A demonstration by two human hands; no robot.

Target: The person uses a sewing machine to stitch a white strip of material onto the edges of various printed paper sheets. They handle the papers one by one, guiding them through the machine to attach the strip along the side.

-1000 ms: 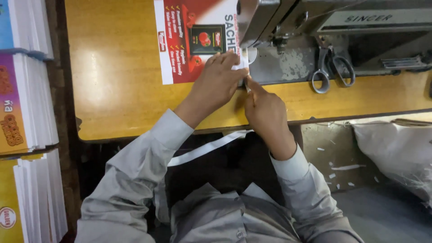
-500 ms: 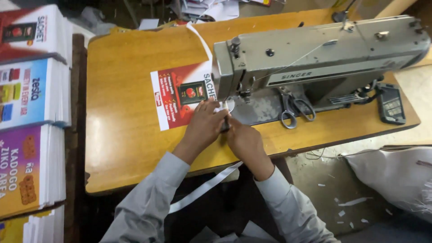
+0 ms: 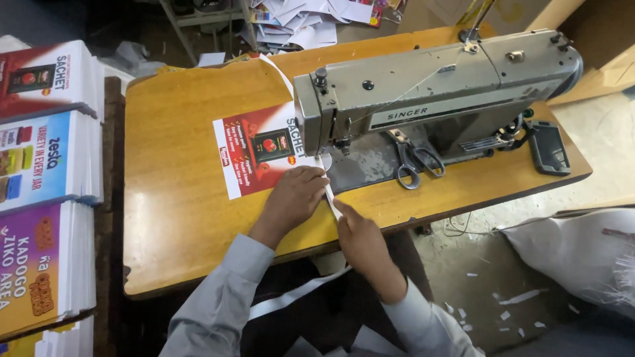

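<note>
A red and white printed sheet (image 3: 254, 155) lies on the wooden table (image 3: 172, 218), its right edge under the head of a grey-green sewing machine (image 3: 430, 92). My left hand (image 3: 294, 198) presses on the sheet's near right corner, fingers curled at its edge. A narrow white strip (image 3: 329, 192) runs from the needle area along that edge, over the table front and down past my lap. My right hand (image 3: 357, 235) pinches this strip near the table's front edge, just right of my left hand.
Scissors (image 3: 417, 162) lie on the machine bed, and a black phone-like device (image 3: 549, 149) sits at the table's right end. Stacks of printed sheets (image 3: 46, 165) stand along the left. A white bag (image 3: 575, 258) and paper scraps lie on the floor at the right.
Both hands have drawn back from the needle toward the table's front edge. The head camera has lifted, so the whole machine and table now show.
</note>
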